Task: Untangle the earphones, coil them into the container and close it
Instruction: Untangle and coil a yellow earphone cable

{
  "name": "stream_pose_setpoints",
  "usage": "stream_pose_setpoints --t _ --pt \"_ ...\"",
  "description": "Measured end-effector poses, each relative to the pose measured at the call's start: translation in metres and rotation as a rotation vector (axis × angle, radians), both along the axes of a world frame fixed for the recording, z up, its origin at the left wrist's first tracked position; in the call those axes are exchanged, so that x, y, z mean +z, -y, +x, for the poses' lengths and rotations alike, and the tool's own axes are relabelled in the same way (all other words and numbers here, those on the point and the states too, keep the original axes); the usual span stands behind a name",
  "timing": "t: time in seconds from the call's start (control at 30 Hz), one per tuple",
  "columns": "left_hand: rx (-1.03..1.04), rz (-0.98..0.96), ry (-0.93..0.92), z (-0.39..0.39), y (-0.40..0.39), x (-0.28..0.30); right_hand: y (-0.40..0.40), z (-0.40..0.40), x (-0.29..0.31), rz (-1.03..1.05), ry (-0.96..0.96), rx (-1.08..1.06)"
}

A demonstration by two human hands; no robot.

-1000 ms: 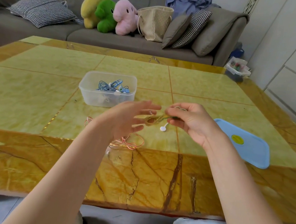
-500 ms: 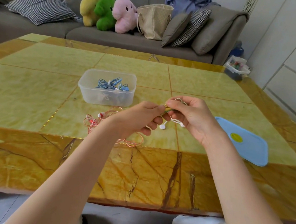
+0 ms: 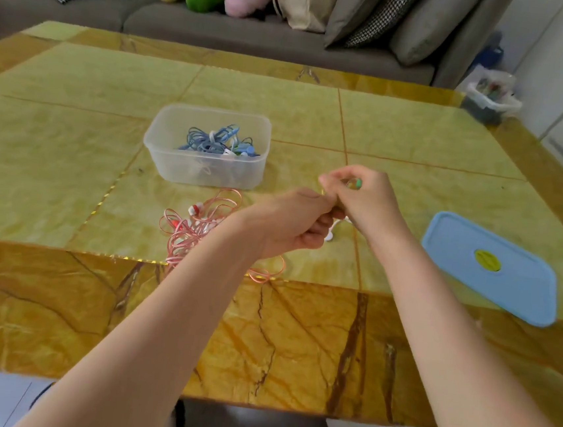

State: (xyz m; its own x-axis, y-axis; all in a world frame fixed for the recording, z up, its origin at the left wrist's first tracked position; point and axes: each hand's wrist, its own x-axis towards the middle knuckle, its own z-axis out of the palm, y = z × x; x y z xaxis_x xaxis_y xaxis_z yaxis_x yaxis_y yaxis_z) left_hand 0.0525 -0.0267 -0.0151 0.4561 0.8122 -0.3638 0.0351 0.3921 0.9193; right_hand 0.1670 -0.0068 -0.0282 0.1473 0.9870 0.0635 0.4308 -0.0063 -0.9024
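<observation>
A clear plastic container [image 3: 205,171] stands on the table with coiled blue earphones [image 3: 218,140] inside. Its light blue lid [image 3: 488,267] lies flat at the right. A tangle of pink earphones [image 3: 196,229] lies in front of the container, partly hidden by my left forearm. Above the table my left hand [image 3: 289,224] and my right hand [image 3: 360,200] meet, both gripping a thin yellow-green earphone cord. A white earbud [image 3: 331,235] hangs below the hands, and a green tip shows between my right fingers.
The yellow marble table [image 3: 72,158] has a darker border along its near edge. A grey sofa [image 3: 222,32] with cushions, plush toys and a bag stands behind it. A small bin [image 3: 491,95] sits at the far right corner.
My left hand went from open fingers to gripping the cord beside my right hand. Both hands lifted slightly away from me, and the pink tangle came into view.
</observation>
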Motion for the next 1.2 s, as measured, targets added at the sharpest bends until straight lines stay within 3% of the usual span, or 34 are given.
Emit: stream_pose_setpoints --t 0.07,0.2,0.23,0.37,0.43,0.53,0.77,0.93,1.03,1.1,1.2 --pt "-0.027 -0.02 0.016 -0.003 0.001 -0.002 -0.001 -0.003 -0.001 0.037 0.051 0.013" --pt "0.051 -0.08 0.07 -0.016 0.0 -0.003 -0.005 -0.003 -0.005 -0.038 -0.06 0.008" --pt "0.085 -0.089 0.069 -0.019 0.0 -0.003 -0.004 0.001 -0.006 -0.032 0.008 -0.006" --pt "0.151 -0.016 -0.069 -0.022 -0.002 -0.005 0.004 0.023 -0.019 0.0 0.669 0.192" --pt "0.141 0.03 -0.157 -0.019 -0.002 -0.007 0.009 0.024 -0.03 -0.035 0.829 0.313" --pt "0.154 0.058 -0.246 -0.016 -0.002 -0.01 0.013 0.02 -0.037 0.044 0.912 0.358" --pt "0.179 0.129 -0.377 -0.016 -0.005 -0.013 0.014 0.028 -0.032 0.27 0.735 0.393" --pt "0.197 0.069 -0.141 -0.02 -0.005 -0.007 0.016 0.023 -0.001 0.36 0.257 0.172" --pt "0.176 0.012 0.016 -0.022 -0.003 -0.002 0.019 0.02 0.014 0.306 0.022 0.161" --pt "0.158 0.01 0.041 -0.021 -0.002 -0.001 0.022 0.017 0.018 0.218 0.008 0.207" --pt "0.143 0.075 -0.012 -0.02 -0.001 -0.001 0.025 0.012 0.017 0.152 0.174 0.257"
